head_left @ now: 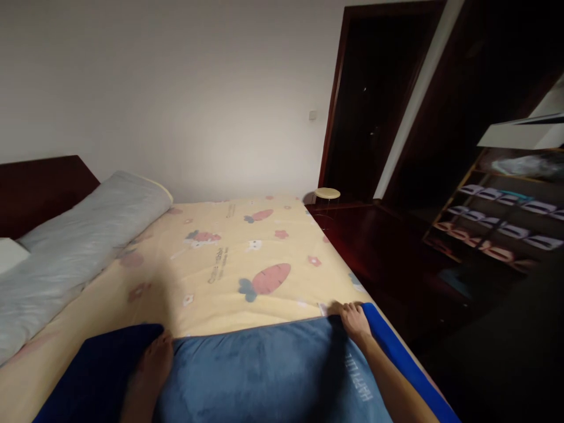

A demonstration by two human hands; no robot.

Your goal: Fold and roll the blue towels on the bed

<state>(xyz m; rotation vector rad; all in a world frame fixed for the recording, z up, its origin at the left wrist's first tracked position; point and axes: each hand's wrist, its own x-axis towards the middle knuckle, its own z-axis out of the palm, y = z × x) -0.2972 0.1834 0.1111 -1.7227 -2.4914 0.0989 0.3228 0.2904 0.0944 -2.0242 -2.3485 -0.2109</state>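
- Blue plush blanket (264,376) lying across near end of bed, far edge straight over yellow carrot-print sheet (229,264).
- Right hand (355,322) at blanket's far right corner, fingers curled together and pinching edge near bed's right side.
- Left hand (154,358) on blanket's far edge toward left; blurred, fingers seem closed on fabric, cannot tell for sure.
- Left portion of blanket looking darker, maybe folded or shadowed.
- Grey rolled duvet (74,247) lying along left side by dark wooden headboard (39,188); well apart from both hands.
- Small round stool (326,193) past far corner of bed, dark doorway (374,100) behind, shoe rack (497,217) at right.
- Judged: spreading or drawing blanket up over sheet.
- To do well: keep both grips at same height on edge, pull evenly so edge stays parallel with bed end, keep right corner aligned with mattress side, avoid dragging sheet into wrinkles.
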